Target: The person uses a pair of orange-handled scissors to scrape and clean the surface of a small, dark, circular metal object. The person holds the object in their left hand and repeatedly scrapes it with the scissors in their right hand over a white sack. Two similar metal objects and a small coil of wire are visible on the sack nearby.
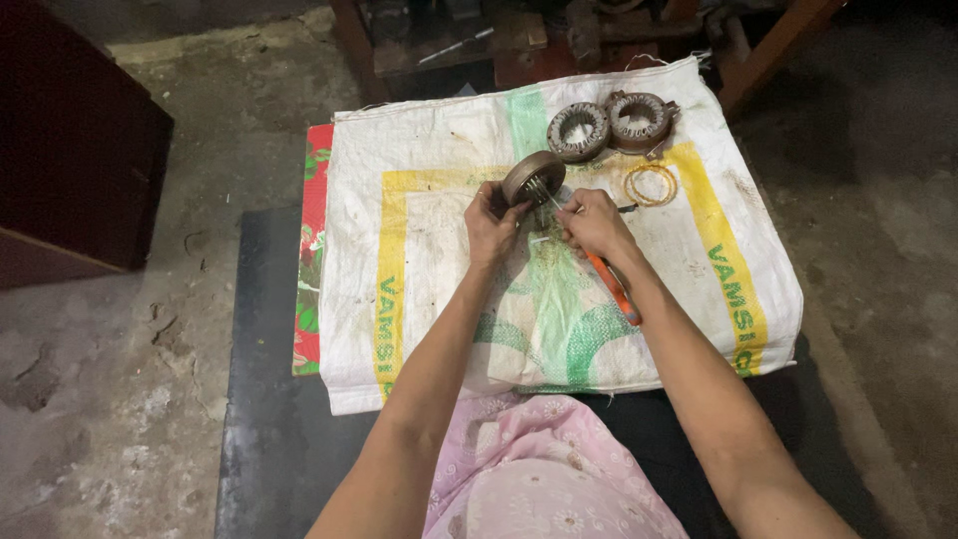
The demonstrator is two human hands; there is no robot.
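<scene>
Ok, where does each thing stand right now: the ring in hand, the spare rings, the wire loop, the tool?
Left hand: grips the ring core.
Ring core: lifted, tilted on edge.
Right hand: closed on the orange-handled tool, at the core's slots.
Orange-handled tool: held, handle along the wrist.
Two spare ring cores: flat on the sack, side by side.
Wire loop: coiled, lying on the sack.

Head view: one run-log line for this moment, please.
left hand: holds round metal ring core | right hand: grips orange-handled tool beside core | on woven sack: two more ring cores, wire loop
</scene>
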